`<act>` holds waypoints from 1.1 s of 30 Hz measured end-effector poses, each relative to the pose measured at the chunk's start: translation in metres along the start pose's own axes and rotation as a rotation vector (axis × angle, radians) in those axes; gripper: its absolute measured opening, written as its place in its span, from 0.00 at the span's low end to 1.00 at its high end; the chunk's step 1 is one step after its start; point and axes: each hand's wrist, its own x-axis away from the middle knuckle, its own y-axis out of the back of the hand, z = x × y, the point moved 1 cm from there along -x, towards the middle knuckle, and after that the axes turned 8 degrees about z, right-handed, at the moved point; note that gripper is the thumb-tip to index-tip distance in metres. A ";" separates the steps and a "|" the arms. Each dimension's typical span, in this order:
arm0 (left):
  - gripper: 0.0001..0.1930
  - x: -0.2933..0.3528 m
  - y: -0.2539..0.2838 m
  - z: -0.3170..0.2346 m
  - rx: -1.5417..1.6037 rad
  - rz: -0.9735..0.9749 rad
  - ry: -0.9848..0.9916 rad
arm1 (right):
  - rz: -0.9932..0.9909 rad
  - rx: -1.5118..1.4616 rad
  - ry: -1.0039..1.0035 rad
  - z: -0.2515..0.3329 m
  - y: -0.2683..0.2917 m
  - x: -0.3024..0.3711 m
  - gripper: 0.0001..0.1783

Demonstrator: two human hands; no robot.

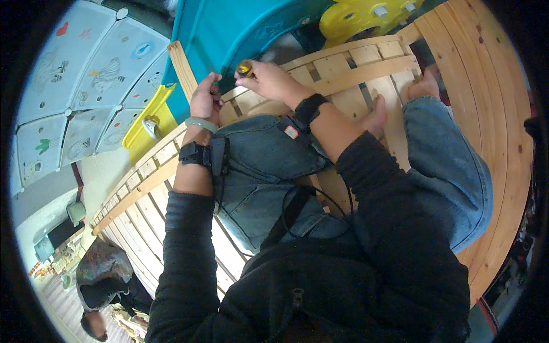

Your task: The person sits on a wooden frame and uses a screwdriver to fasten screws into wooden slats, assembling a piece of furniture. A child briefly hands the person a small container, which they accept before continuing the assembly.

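My right hand is closed around the yellow-and-black handle of a screwdriver, which looks nearly end-on; its tip is hidden. Across a small gap, my left hand has its fingers curled by the rail of a slatted wooden bed frame. Whatever those fingers hold, if anything, is too small to make out. Just beyond the left hand, an upright wooden board rises at a slant beside the rail. I sit on the slats with my legs bent and bare feet on the wood.
A teal plastic panel and a yellow plastic piece stand past the rail. White cabinet panels with drawings line the left. Wide planks run along the right. At lower left another person bends over.
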 end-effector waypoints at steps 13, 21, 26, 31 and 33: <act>0.18 0.016 -0.051 -0.095 -1.916 0.706 -0.773 | -0.053 0.022 0.025 -0.001 -0.007 0.004 0.25; 0.10 0.012 -0.062 -0.092 -2.357 0.745 -0.938 | 0.166 0.176 -0.054 0.010 0.008 -0.014 0.31; 0.19 0.012 -0.061 -0.080 -2.289 0.465 -0.705 | 0.149 0.082 0.053 0.007 0.005 -0.017 0.23; 0.24 0.015 -0.070 -0.078 -2.248 0.393 -0.482 | 0.046 0.071 0.001 -0.002 -0.008 -0.013 0.18; 0.22 0.019 -0.067 -0.087 -2.260 0.570 -0.642 | 0.100 0.085 -0.043 -0.005 -0.007 -0.014 0.17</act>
